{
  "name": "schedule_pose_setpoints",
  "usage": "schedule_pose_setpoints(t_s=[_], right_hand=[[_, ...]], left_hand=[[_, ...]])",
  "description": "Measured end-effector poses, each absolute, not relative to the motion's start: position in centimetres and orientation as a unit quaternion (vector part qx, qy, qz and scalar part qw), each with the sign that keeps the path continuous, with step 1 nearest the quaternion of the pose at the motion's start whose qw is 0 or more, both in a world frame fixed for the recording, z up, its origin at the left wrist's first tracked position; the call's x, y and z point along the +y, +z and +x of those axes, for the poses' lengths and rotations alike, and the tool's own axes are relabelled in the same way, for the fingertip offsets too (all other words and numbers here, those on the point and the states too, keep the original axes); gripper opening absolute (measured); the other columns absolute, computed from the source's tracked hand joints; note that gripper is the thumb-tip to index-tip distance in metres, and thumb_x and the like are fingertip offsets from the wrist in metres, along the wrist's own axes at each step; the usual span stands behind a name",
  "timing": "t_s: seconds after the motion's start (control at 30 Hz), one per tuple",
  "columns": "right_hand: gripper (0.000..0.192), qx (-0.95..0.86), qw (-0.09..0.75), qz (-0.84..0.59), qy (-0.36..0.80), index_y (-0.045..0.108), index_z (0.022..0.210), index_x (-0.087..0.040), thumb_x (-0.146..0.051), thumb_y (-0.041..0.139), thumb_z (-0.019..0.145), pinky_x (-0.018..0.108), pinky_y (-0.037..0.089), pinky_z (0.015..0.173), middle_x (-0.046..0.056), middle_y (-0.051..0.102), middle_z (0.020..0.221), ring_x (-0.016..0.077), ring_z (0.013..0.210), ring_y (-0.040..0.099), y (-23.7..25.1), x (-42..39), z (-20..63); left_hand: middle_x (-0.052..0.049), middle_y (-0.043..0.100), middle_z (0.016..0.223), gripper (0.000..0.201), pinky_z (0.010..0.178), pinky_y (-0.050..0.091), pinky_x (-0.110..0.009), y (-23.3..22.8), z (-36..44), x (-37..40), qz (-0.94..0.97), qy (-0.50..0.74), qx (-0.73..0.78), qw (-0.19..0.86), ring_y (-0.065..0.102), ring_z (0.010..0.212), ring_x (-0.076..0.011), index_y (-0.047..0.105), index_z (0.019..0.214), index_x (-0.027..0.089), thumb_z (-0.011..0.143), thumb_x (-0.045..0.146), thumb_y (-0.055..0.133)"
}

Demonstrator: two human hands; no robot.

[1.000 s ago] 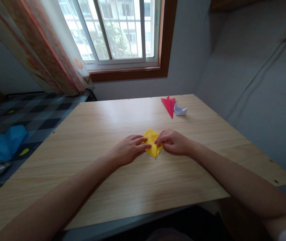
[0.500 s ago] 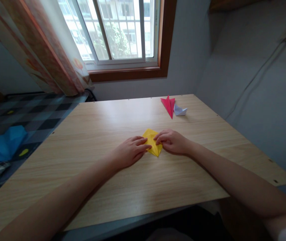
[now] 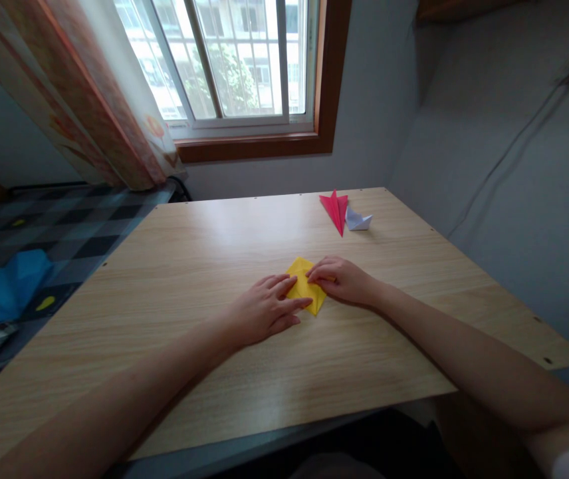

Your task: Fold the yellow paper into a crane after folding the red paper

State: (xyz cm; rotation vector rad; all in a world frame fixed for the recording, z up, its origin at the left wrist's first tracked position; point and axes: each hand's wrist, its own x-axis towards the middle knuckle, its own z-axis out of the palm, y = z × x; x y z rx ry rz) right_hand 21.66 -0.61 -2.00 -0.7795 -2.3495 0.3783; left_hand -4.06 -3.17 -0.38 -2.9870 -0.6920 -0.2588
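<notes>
The left hand [image 3: 264,309] lies flat and open, its fingers pressing the near left part of the yellow folded paper [image 3: 304,285]. The right hand [image 3: 341,281] rests loosely curled, its fingertips pinning the paper's right side. The paper is a small pointed shape lying flat on the middle of the wooden table [image 3: 205,266].

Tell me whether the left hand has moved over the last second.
Yes. The left hand slid right and nearer along the table, covering more of the yellow paper.
</notes>
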Motion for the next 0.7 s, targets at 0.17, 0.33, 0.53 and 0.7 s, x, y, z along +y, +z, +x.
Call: schedule_pose_setpoints(t_s=[0.17, 0.33, 0.53, 0.7], right_hand=[[0.032, -0.868, 0.316, -0.375, 0.081, 0.068, 0.117, -0.021, -0.016, 0.061, 0.086, 0.045, 0.045, 0.103, 0.009, 0.067, 0.123, 0.0242, 0.114, 0.059, -2.4, -0.8, 21.5], [0.042, -0.842, 0.290, -0.452, 0.051, 0.062, 0.128, -0.019, -0.027, 0.062, 0.087, 0.049, 0.040, 0.107, 0.013, 0.062, 0.129, 0.0284, 0.121, 0.052, -3.2, -0.4, 21.8], [0.033, -0.844, 0.259, -0.467, 0.049, 0.067, 0.119, -0.018, -0.032, 0.061, 0.090, 0.050, 0.041, 0.106, 0.015, 0.061, 0.129, 0.0293, 0.123, 0.052, -3.9, 0.0, 22.0], [0.034, -0.852, 0.255, -0.453, 0.062, 0.067, 0.122, -0.018, -0.028, 0.061, 0.089, 0.052, 0.037, 0.109, 0.015, 0.060, 0.133, 0.0299, 0.129, 0.049, -3.7, -0.2, 21.9]], left_hand=[[-0.009, 0.054, 0.143, 0.038, 0.111, 0.035, -0.051, -0.5, -4.0, -3.3, -0.974, -0.078, -0.212, 0.026, 0.049, 0.131, -0.0292, 0.058, 0.134, 0.032, 0.101, 0.044, 0.044], [-0.003, 0.059, 0.139, 0.036, 0.112, 0.033, -0.051, -0.6, -4.0, -3.3, -0.974, -0.082, -0.208, 0.019, 0.045, 0.134, -0.0312, 0.058, 0.132, 0.032, 0.100, 0.041, 0.047], [-0.003, 0.061, 0.134, 0.033, 0.112, 0.034, -0.049, -0.3, -3.7, -3.4, -0.978, -0.090, -0.187, 0.015, 0.049, 0.129, -0.0289, 0.060, 0.129, 0.030, 0.100, 0.038, 0.047], [-0.004, 0.063, 0.131, 0.030, 0.108, 0.039, -0.045, 0.2, -3.5, -3.6, -0.980, -0.088, -0.176, 0.020, 0.051, 0.125, -0.0284, 0.062, 0.125, 0.027, 0.100, 0.034, 0.047]])
